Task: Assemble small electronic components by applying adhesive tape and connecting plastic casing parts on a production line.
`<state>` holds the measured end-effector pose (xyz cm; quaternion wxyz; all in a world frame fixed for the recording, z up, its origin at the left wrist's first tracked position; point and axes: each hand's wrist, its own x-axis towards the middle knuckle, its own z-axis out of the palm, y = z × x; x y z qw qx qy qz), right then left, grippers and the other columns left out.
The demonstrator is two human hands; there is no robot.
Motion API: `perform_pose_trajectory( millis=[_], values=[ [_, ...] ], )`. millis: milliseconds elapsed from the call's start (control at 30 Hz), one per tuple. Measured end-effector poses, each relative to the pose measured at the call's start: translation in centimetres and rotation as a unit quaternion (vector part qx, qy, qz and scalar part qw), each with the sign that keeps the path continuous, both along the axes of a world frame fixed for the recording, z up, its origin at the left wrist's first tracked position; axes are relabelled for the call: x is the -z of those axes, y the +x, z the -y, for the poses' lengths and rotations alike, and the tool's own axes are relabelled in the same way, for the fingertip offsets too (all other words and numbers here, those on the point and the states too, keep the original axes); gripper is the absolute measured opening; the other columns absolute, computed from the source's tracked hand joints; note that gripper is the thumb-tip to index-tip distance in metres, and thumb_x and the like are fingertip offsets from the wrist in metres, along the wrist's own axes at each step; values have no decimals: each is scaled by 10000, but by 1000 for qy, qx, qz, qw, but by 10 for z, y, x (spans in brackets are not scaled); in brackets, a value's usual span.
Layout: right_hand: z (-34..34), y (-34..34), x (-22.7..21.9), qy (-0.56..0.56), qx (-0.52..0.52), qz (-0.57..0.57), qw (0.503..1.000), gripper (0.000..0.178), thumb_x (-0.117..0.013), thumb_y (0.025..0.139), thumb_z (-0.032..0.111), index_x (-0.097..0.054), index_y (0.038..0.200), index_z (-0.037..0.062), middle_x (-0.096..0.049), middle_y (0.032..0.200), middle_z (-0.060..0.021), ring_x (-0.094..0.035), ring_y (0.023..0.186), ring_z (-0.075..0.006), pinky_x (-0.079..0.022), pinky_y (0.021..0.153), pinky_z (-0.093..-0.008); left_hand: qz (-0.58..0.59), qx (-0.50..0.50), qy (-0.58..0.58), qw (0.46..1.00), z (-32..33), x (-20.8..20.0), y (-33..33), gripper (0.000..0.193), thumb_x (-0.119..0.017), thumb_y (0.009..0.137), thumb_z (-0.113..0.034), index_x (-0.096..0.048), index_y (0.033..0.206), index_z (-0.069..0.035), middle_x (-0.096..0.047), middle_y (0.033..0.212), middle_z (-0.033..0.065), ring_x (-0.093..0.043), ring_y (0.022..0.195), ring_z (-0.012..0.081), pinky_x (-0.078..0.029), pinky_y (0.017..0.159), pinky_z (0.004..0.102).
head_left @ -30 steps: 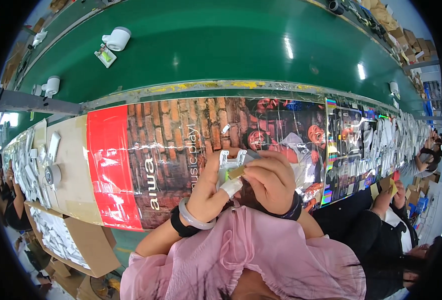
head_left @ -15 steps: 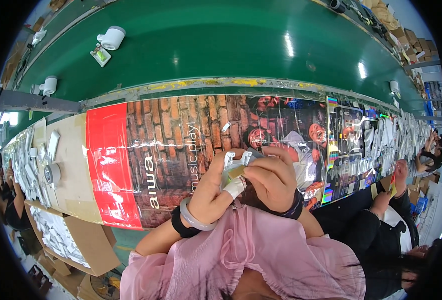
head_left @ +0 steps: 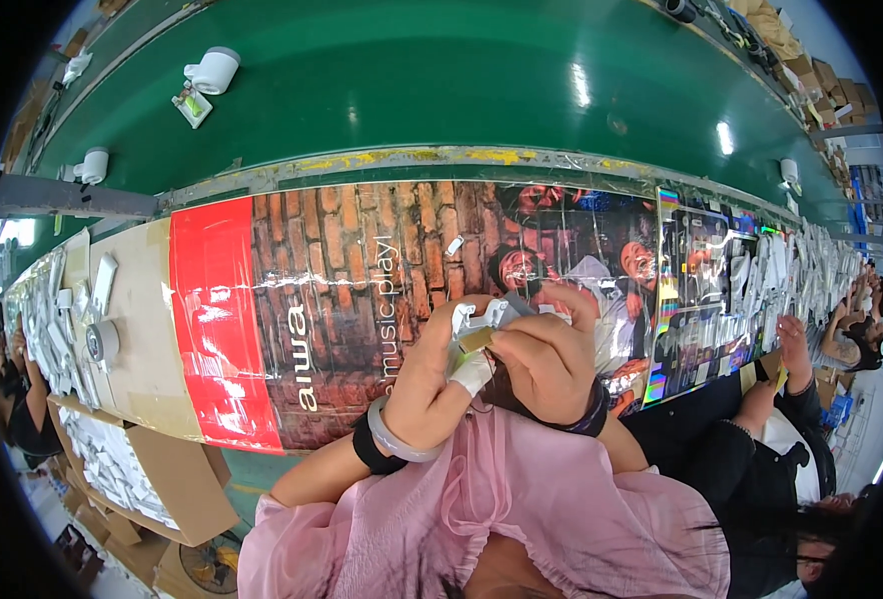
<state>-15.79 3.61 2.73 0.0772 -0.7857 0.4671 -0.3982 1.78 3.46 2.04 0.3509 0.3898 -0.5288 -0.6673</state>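
In front of my chest, both hands are closed around a small white plastic housing (head_left: 473, 317) with a grey part on its right side. My left hand (head_left: 428, 374), with white tape on its thumb, grips the housing from the left. My right hand (head_left: 549, 364) pinches at its near right edge, fingers curled. A small tan, flat piece (head_left: 477, 340) shows between the thumbs, with a bit of yellow-green beside it; its exact kind I cannot make out. A tiny white piece (head_left: 454, 245) lies beyond my hands on the printed sheet (head_left: 332, 299).
Beyond the bench runs a green conveyor (head_left: 412, 90) carrying white cylindrical units (head_left: 214, 71). White parts are heaped at left (head_left: 57, 334) and right (head_left: 771, 265). A carton of white parts (head_left: 122, 464) stands at lower left. A co-worker's hand (head_left: 793, 344) is at right.
The white units on the green conveyor have shifted slightly left. My hands keep hold of the white housing and have barely moved. At right, the co-worker's hand has shifted slightly.
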Motion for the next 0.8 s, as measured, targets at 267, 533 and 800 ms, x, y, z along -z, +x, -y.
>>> perform_pose_trajectory(
  millis=[267,533,800],
  values=[
    [2,-1,-2,0,0,-16,1000,253,-728,722,30,-646,960,64,-626,852,-22,-613,719,-164,-427,988,-465,55,-8,-84,995,5,-1,-3,495,-527,898,-38,-401,1375,1,-546,1181,85,-537,1047,161,-416,929,285],
    [3,-5,-7,22,-5,-37,999,276,-745,708,29,-637,960,65,-615,839,-26,-615,700,-167,-416,990,-494,-100,7,88,991,-1,5,-1,574,-564,905,-107,-351,1422,23,-522,1285,148,-513,1194,252,-367,1027,336],
    [1,-3,-9,24,-3,-39,999,284,-745,702,17,-635,961,56,-610,838,-28,-608,678,-170,-417,990,-492,-61,-23,27,997,-6,14,-6,504,-537,963,-171,-385,1409,7,-544,1191,96,-529,1016,171,-415,881,288]
  ],
)
